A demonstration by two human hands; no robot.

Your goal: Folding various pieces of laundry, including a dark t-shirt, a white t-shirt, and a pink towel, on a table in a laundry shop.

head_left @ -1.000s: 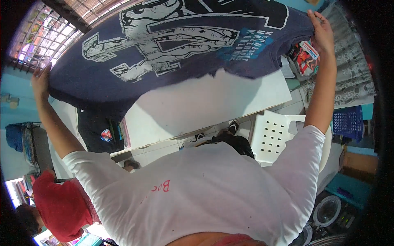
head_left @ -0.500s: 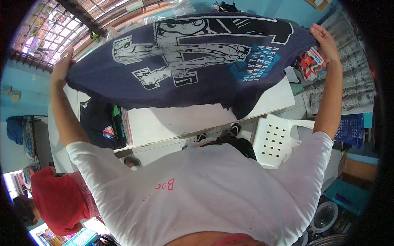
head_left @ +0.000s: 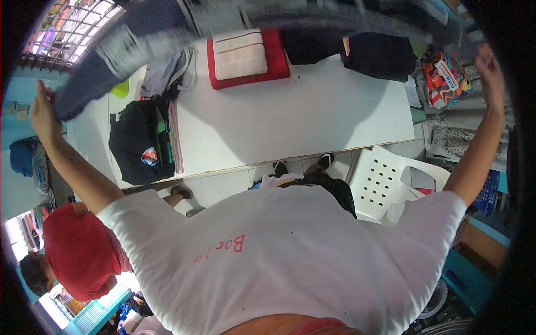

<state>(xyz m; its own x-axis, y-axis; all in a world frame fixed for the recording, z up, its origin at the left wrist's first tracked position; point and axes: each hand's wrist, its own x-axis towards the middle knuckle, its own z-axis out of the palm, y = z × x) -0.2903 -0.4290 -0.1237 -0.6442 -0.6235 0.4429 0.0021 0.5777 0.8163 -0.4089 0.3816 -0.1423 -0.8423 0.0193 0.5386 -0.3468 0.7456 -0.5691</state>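
Observation:
A dark navy T-shirt (head_left: 162, 28) with a pale print stretches between my raised hands, blurred by motion along the top of the head view. At the far left, my left hand (head_left: 46, 111) is closed on one end of it. My right hand (head_left: 489, 70), smeared a little, grips the other end at the far right. Below the shirt is a white table (head_left: 251, 123). On it lie a folded white towel (head_left: 240, 54) on a red folded cloth (head_left: 279, 70), dark folded clothes (head_left: 382, 56), and a stack topped by a black garment (head_left: 134, 145).
A white plastic chair (head_left: 375, 184) stands right of my body, near the table edge. A colourful printed bag (head_left: 445, 78) is by the grey curtain (head_left: 463, 134). A person in a red shirt (head_left: 81, 251) is at the lower left. Grey clothing (head_left: 159, 78) lies at the table's back left.
My hands have spread farther apart, and the shirt has swung up and away, blurring. The towel, red cloth and dark folded clothes it covered now show on the table.

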